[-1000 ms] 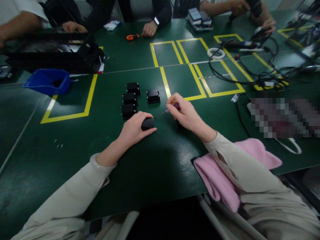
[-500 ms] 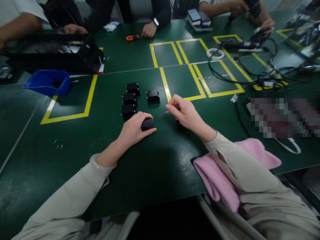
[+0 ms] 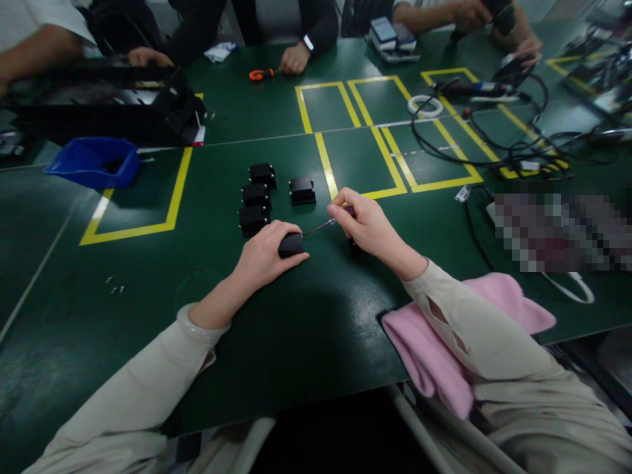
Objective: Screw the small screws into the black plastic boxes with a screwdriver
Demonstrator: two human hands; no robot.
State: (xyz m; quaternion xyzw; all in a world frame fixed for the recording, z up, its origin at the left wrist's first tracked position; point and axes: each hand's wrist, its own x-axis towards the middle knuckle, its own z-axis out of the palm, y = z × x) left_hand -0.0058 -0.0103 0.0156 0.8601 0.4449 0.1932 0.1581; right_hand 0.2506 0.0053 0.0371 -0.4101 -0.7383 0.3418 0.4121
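Note:
My left hand (image 3: 269, 257) is closed round a small black block (image 3: 291, 245), steadying it on the green table. In my right hand (image 3: 363, 220) is a screwdriver (image 3: 322, 228), its dark handle mostly hidden by the fingers. The thin shaft points left and its tip meets the block's right side. Beyond my hands sit several similar black blocks with shiny screw ends: a far one (image 3: 262, 175), a middle one (image 3: 255, 195), a near one (image 3: 253, 218) and one to the right (image 3: 302, 190). Something dark lies partly hidden under my right hand.
A few small screws (image 3: 117, 289) lie at the left. Behind them are a blue bin (image 3: 96, 164) and a large black frame (image 3: 172, 108). Cables (image 3: 518, 158) spread at the far right; a pink cloth (image 3: 429, 349) lies under my right forearm. Across the table, a person's hand (image 3: 295, 59) rests near orange-handled pliers (image 3: 261, 75).
Fingers of my right hand have shifted slightly on the screwdriver handle. My left hand and the blocks stay where they were.

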